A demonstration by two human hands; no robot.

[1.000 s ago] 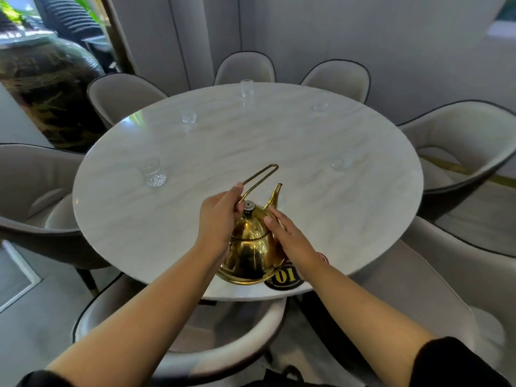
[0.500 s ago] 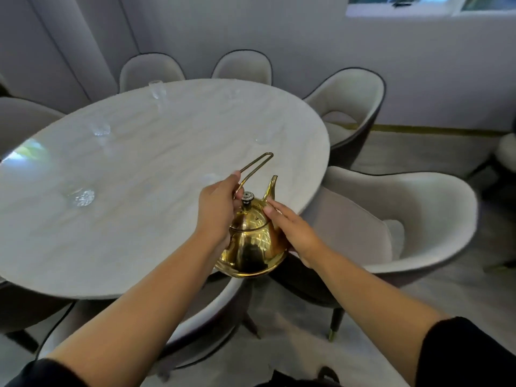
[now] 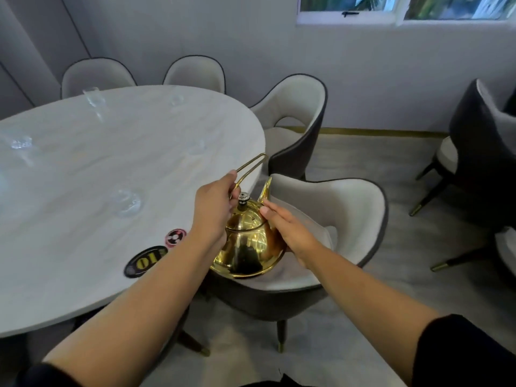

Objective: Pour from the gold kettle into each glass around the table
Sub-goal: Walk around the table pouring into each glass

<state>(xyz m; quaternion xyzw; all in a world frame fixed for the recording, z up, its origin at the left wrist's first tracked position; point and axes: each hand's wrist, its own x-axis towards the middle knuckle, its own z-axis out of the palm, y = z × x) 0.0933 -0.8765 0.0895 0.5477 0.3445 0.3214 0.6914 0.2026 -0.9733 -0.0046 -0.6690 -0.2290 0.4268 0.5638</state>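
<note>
I carry the gold kettle (image 3: 247, 248) in the air just off the right edge of the round white marble table (image 3: 83, 169), above a chair seat. My left hand (image 3: 213, 210) grips its thin wire handle. My right hand (image 3: 287, 231) lies flat against the kettle's right side, fingers straight, below the spout. Several clear glasses stand on the table: the nearest glass (image 3: 127, 203) left of the kettle, another glass (image 3: 198, 146) further back near the right edge, one glass (image 3: 21, 142) at the left, and two at the far side (image 3: 93, 96).
Grey upholstered chairs ring the table; one chair (image 3: 343, 219) sits directly under and right of the kettle, another chair (image 3: 301, 113) behind it. A black oval "01" sticker (image 3: 145, 261) and a round pink sticker (image 3: 175, 237) lie on the table's near edge. More chairs (image 3: 480, 152) stand at right.
My view and body have swung right around the table. The kettle, held the same way in both hands, left the tabletop and now hangs beyond the table's right edge.
</note>
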